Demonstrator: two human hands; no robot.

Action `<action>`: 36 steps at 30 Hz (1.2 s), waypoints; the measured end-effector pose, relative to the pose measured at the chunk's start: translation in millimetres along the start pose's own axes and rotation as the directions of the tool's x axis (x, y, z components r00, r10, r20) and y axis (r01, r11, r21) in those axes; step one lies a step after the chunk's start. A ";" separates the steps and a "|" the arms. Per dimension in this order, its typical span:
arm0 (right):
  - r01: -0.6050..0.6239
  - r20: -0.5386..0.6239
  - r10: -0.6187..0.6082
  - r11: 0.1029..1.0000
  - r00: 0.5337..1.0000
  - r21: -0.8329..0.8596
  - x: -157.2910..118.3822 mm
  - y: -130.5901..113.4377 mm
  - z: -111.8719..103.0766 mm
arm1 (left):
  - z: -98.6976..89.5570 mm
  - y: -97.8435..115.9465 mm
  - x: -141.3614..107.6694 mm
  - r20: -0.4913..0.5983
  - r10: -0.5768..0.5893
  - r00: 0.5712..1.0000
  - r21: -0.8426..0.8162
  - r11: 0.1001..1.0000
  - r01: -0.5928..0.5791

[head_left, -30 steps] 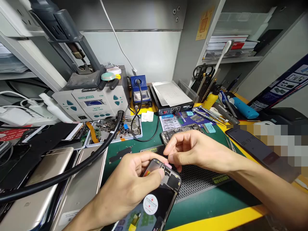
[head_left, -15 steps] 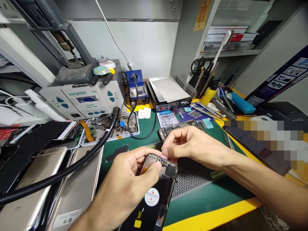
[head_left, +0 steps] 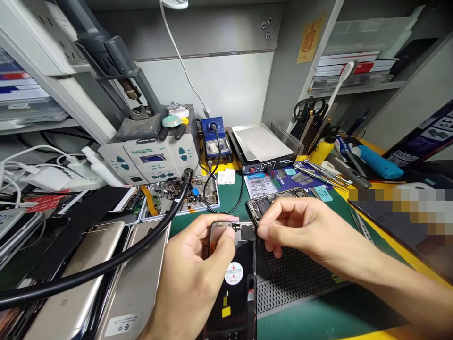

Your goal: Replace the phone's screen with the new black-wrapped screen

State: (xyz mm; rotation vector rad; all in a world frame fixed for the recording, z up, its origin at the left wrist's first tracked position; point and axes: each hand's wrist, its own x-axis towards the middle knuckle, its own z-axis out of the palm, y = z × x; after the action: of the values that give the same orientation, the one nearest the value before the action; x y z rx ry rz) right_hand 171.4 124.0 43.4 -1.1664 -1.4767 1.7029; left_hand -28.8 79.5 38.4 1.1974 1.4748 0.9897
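A black phone screen assembly point(head_left: 239, 288), its inner side facing up with a round white sticker, is gripped by my left hand point(head_left: 198, 269), thumb on its top end. My right hand point(head_left: 286, 226) has thumb and index finger pressed together at the assembly's upper right edge; anything between them is too small to make out. Behind my right hand, an opened phone body point(head_left: 260, 204) with exposed internals lies on the mat, partly covered by the hand. A dark perforated pad point(head_left: 293, 283) lies beneath both hands on the green mat point(head_left: 304, 316).
Phones point(head_left: 81, 278) lie at the left, crossed by a thick black hose point(head_left: 116, 264). Behind stand a grey rework station point(head_left: 152, 158), a parts tray point(head_left: 177, 198), a blue soldering station point(head_left: 213, 137) and a heating plate point(head_left: 262, 144). A dark phone point(head_left: 396, 231) lies at right.
The view has shifted, so the bench appears further right. The screen assembly is now more upright in view, and my right hand has moved from its top end to its upper right edge.
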 end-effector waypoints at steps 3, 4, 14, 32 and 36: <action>-0.047 -0.046 0.046 0.999 0.998 -0.022 -2.3 -2.2 8.8 | 1.1 -1.3 -0.3 -0.057 0.028 0.998 0.015 1.000 -0.027; -0.058 -0.052 0.057 0.998 0.997 -0.020 -2.9 -3.1 10.7 | 1.4 -1.7 -0.1 -0.068 0.033 0.997 0.020 0.999 -0.032; -0.022 -0.055 0.019 0.998 0.998 -0.053 -6.8 -1.8 11.1 | 3.9 -1.9 -0.3 -0.045 0.021 0.999 0.010 1.000 -0.021; -0.058 0.012 0.060 0.993 0.998 -0.099 -6.3 -7.4 4.0 | 7.8 -4.5 -1.4 0.126 0.009 0.992 0.047 0.999 -0.015; -0.063 0.025 0.065 0.997 0.998 -0.053 -8.0 -7.2 4.6 | 8.9 -6.1 -1.9 0.137 0.009 0.990 0.057 0.998 -0.017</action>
State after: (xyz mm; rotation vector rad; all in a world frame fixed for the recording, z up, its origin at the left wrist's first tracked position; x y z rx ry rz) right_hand 170.0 116.5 52.3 -1.2353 -1.5229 1.7382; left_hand -21.2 76.6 31.0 1.2925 1.3967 0.8612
